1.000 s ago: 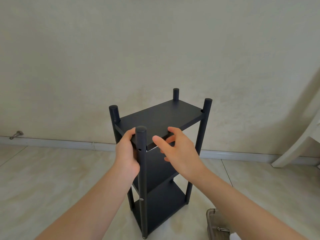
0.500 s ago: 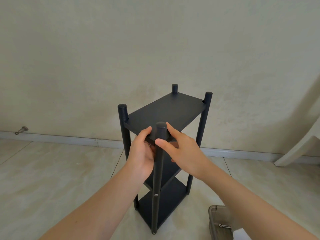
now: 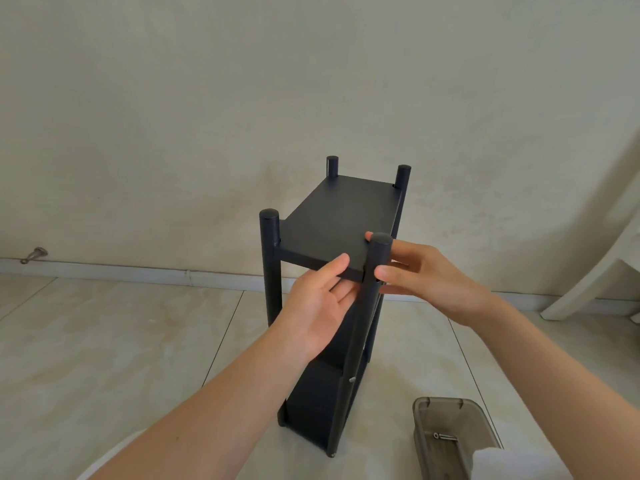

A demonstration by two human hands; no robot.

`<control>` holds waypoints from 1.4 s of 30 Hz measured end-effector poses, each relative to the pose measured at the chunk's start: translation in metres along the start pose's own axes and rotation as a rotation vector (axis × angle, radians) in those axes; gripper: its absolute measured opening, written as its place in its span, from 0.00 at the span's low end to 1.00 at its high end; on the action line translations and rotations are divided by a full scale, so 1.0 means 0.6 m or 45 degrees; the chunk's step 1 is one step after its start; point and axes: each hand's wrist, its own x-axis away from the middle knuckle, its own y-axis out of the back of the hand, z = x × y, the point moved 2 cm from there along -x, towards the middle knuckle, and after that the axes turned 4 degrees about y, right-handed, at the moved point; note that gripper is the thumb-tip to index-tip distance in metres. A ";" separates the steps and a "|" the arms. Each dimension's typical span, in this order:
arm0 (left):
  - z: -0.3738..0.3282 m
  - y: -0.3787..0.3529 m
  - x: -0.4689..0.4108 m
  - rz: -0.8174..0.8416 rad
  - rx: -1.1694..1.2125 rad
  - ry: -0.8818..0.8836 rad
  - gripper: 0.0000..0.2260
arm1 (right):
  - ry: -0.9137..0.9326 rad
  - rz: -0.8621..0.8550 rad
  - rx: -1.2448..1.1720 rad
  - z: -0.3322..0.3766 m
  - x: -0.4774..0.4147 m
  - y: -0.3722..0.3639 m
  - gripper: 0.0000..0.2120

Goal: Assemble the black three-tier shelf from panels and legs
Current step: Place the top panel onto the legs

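Observation:
The black three-tier shelf (image 3: 341, 216) stands upright on the tiled floor, all four legs in place, its short end toward me. My left hand (image 3: 317, 310) holds the near edge of the top panel, thumb on top and fingers underneath. My right hand (image 3: 433, 282) grips the near right leg (image 3: 379, 251) just below its cap, thumb in front and index finger curled behind it over the panel. A silver screw head (image 3: 352, 379) shows lower on that leg. My left forearm hides part of the middle tier.
A translucent grey plastic box (image 3: 424, 415) holding a bolt (image 3: 445, 436) sits on the floor at the lower right, a white cloth (image 3: 502, 464) beside it. A white chair leg (image 3: 588, 282) leans in at the right. The wall and baseboard (image 3: 138, 273) lie close behind, with a metal door stop (image 3: 34, 254).
The shelf has turned so its short end faces me. The near leg has shifted right in view, and both hands moved with it, staying at the top corner.

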 end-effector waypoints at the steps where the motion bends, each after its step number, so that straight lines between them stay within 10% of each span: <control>1: 0.000 -0.001 -0.001 0.013 0.004 -0.004 0.22 | -0.024 -0.001 -0.095 -0.002 0.000 0.002 0.30; 7: 0.004 0.004 -0.007 0.006 -0.021 0.028 0.11 | -0.391 -0.496 -0.757 -0.001 -0.013 -0.021 0.23; 14: -0.006 0.020 -0.013 -0.159 -0.161 0.014 0.12 | -0.394 -0.444 -0.465 -0.002 -0.024 -0.053 0.12; 18: -0.041 0.040 -0.010 -0.143 0.227 -0.072 0.25 | -0.351 -0.427 -0.522 -0.003 -0.026 -0.049 0.11; 22: -0.059 0.054 -0.010 -0.161 0.461 -0.103 0.17 | -0.331 -0.433 -0.571 -0.002 -0.026 -0.051 0.12; 42: -0.036 0.044 -0.007 0.001 0.162 -0.040 0.29 | -0.382 -0.509 -0.229 0.006 -0.016 -0.049 0.18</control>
